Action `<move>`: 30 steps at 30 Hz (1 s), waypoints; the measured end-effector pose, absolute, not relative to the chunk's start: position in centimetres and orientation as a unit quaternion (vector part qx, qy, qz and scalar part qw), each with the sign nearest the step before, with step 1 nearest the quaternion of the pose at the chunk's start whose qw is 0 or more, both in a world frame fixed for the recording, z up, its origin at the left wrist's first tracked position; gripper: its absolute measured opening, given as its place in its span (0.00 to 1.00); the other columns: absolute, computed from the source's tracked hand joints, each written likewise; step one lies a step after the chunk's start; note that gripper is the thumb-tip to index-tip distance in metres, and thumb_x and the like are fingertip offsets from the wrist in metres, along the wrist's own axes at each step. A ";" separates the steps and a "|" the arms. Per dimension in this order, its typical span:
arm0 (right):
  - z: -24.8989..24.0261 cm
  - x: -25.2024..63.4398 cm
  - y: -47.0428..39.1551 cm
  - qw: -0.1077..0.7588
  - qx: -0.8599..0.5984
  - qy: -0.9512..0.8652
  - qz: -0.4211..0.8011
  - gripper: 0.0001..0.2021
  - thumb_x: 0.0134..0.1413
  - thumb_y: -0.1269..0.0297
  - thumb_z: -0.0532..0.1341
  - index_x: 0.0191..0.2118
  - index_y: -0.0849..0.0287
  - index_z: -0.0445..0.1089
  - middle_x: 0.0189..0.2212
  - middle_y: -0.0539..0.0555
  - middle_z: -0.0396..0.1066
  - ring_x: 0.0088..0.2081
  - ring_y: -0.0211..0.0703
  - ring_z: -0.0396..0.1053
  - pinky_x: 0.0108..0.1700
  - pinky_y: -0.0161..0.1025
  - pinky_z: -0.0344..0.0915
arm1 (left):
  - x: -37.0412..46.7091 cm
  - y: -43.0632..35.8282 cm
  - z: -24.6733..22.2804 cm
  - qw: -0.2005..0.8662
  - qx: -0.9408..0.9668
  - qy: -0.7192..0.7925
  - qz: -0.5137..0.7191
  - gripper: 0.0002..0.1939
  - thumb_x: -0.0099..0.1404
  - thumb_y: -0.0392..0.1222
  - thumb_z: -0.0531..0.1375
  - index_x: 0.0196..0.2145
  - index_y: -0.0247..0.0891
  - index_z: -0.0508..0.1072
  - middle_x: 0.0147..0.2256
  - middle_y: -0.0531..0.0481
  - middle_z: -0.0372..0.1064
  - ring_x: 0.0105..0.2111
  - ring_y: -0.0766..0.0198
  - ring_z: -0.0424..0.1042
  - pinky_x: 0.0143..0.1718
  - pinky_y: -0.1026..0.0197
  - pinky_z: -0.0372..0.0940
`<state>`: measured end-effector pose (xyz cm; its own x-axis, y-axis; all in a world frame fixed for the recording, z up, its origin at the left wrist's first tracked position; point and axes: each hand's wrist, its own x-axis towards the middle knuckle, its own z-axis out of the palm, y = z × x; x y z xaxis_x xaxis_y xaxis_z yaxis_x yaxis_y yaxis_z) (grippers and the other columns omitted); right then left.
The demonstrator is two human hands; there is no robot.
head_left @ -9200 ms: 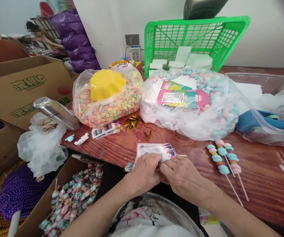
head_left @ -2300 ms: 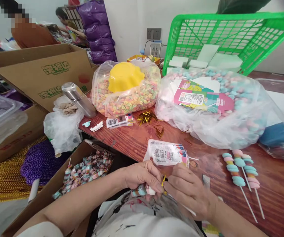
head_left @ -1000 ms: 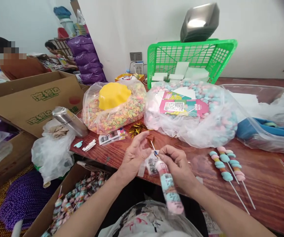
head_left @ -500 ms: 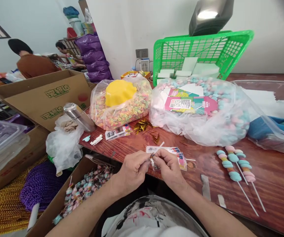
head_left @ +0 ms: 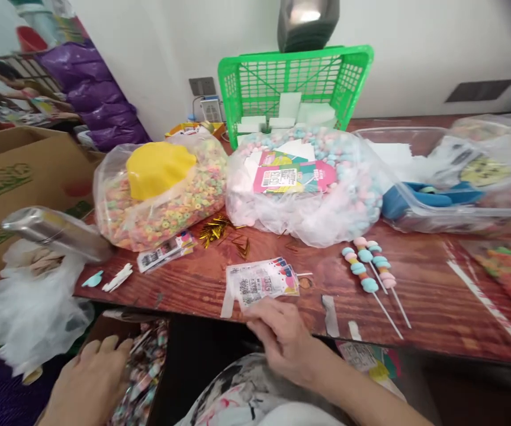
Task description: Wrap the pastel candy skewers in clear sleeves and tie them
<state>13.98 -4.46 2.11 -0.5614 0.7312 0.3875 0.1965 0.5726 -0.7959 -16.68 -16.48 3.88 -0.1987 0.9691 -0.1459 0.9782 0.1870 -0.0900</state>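
My left hand [head_left: 93, 378] is over the cardboard box of wrapped candy sticks [head_left: 146, 378] at the lower left. Its fingers are bent and blurred, and what they hold, if anything, is hidden. At the table's front edge my right hand [head_left: 282, 331] touches the near end of a fanned stack of printed clear bags [head_left: 259, 281], thumb and fingers close together. Several gold twist ties [head_left: 214, 231] lie behind the stack. To the right rest three skewers of pink and blue candy [head_left: 369, 285] with white sticks.
Bags of ring candy [head_left: 170, 207] and of pink and blue candy [head_left: 353, 207] stand behind, near a green basket [head_left: 295, 56]. A steel flask [head_left: 60, 231] leans at left; a clear tub [head_left: 459, 210] sits right. A person [head_left: 10, 77] is at upper left.
My hands have parted: the left went down and left to the box, the right to the bag stack. The small item between them is out of sight. The view has turned right.
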 end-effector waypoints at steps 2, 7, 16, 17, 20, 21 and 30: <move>1.5 17.8 -3.0 0.400 -0.336 -0.810 0.267 0.08 0.54 0.72 0.53 0.34 0.55 0.69 0.30 0.53 0.72 0.33 0.44 0.68 0.36 0.40 0.63 | -14.8 -14.5 3.5 -0.027 0.712 0.702 0.012 0.12 0.61 0.41 0.53 0.37 0.41 0.75 0.39 0.45 0.74 0.41 0.51 0.71 0.42 0.49 0.68; 0.2 26.5 -0.9 0.393 -0.569 -0.722 -0.008 0.07 0.58 0.70 0.55 0.37 0.59 0.70 0.31 0.55 0.72 0.31 0.42 0.68 0.33 0.37 0.58 | -2.5 -5.9 3.0 0.002 0.841 0.533 0.097 0.10 0.63 0.34 0.52 0.38 0.37 0.73 0.38 0.44 0.70 0.40 0.56 0.68 0.44 0.54 0.66; -1.9 30.5 -2.0 0.073 -0.696 -0.707 -0.102 0.08 0.59 0.62 0.56 0.37 0.58 0.71 0.33 0.53 0.73 0.32 0.43 0.70 0.28 0.36 0.54 | 0.6 -1.6 0.6 0.004 0.834 0.551 -0.025 0.11 0.62 0.28 0.51 0.40 0.33 0.70 0.38 0.42 0.68 0.40 0.53 0.67 0.38 0.54 0.66; -2.2 30.4 -1.9 0.075 -0.702 -0.702 -0.099 0.08 0.59 0.63 0.56 0.37 0.58 0.71 0.33 0.53 0.74 0.32 0.43 0.70 0.28 0.36 0.54 | 0.5 -1.9 0.5 0.000 0.831 0.556 -0.014 0.12 0.62 0.29 0.52 0.43 0.33 0.69 0.39 0.43 0.68 0.41 0.53 0.66 0.38 0.54 0.66; -2.3 30.5 -1.6 0.092 -0.699 -0.701 -0.113 0.09 0.59 0.66 0.54 0.38 0.58 0.72 0.33 0.53 0.74 0.30 0.42 0.70 0.26 0.36 0.53 | 0.7 -2.5 0.5 -0.010 0.826 0.564 0.011 0.18 0.62 0.30 0.53 0.51 0.33 0.65 0.42 0.43 0.67 0.41 0.54 0.66 0.39 0.55 0.66; -1.8 30.8 -1.5 0.097 -0.690 -0.706 -0.127 0.10 0.60 0.66 0.54 0.39 0.58 0.72 0.33 0.53 0.74 0.28 0.41 0.68 0.25 0.36 0.51 | 0.9 -2.5 0.5 -0.010 0.824 0.566 0.011 0.18 0.62 0.30 0.53 0.51 0.33 0.65 0.41 0.43 0.67 0.41 0.54 0.66 0.38 0.55 0.66; 8.1 35.2 0.9 0.040 -0.437 -0.871 -0.222 0.16 0.57 0.68 0.46 0.32 0.50 0.70 0.28 0.53 0.70 0.26 0.45 0.61 0.29 0.42 0.47 | 1.1 -2.0 0.5 -0.004 0.813 0.582 0.023 0.07 0.63 0.30 0.53 0.36 0.35 0.70 0.36 0.44 0.68 0.38 0.55 0.67 0.37 0.54 0.65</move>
